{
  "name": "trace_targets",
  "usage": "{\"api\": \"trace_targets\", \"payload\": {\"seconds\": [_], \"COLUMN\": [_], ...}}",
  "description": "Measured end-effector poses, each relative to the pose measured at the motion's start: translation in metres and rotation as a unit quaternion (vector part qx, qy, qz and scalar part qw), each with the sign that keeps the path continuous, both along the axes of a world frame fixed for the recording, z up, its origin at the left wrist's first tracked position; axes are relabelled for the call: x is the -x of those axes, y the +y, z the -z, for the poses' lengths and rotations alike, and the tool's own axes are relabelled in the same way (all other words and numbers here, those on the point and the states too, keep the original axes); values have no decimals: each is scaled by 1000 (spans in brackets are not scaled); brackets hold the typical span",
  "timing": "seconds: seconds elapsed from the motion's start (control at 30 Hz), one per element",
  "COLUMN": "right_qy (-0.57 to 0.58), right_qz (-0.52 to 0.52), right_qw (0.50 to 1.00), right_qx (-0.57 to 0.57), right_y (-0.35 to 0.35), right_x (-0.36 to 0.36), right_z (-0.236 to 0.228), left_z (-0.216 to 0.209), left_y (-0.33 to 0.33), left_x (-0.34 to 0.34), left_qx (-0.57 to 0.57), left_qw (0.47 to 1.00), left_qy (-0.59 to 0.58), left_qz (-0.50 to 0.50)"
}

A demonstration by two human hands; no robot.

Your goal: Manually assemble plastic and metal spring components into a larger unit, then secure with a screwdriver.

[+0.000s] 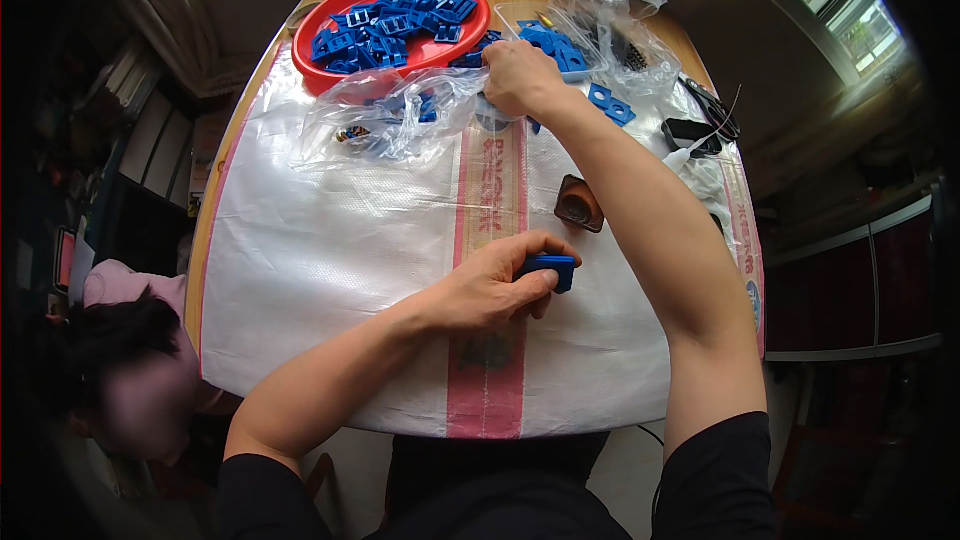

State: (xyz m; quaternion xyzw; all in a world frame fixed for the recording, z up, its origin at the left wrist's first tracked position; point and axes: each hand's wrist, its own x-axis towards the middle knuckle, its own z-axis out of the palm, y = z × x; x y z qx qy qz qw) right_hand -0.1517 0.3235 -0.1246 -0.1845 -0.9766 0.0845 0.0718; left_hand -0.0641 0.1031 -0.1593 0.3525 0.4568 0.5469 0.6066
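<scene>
My left hand (500, 283) is closed around a small blue plastic block-like part (553, 268), thumb in front and fingers curled behind, over the middle of the table. My right hand (523, 78) reaches to the far side, its fingers curled down beside a clear plastic tray (590, 73) of flat blue parts (548, 40). Its fingertips are hidden, so anything they hold cannot be made out. A thin clear plastic bag (400, 140) with a few blue pieces and small metal bits lies just left of that hand.
A red round basin (312, 78) heaped with blue plastic parts (385, 28) stands far left. Right of my left hand sits a brown square block with a round hollow (579, 205). A black cable (722, 105) lies far right. Another person (140, 370) is at the left edge.
</scene>
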Motion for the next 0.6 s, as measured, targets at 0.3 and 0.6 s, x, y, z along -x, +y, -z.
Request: {"api": "trace_targets", "payload": {"seconds": [0.3,0.6], "right_qy": [134,221], "right_qz": [-26,-38], "right_qw": [972,887], "right_qx": [189,403], "right_y": [28,-31], "right_x": [-60,-195], "right_z": [-15,-21], "left_z": [0,1], "left_y": [3,3], "left_x": [6,7], "left_qx": [-16,-80], "left_qw": [999,987], "left_qy": [-29,-129], "left_qz": [-10,-57]}}
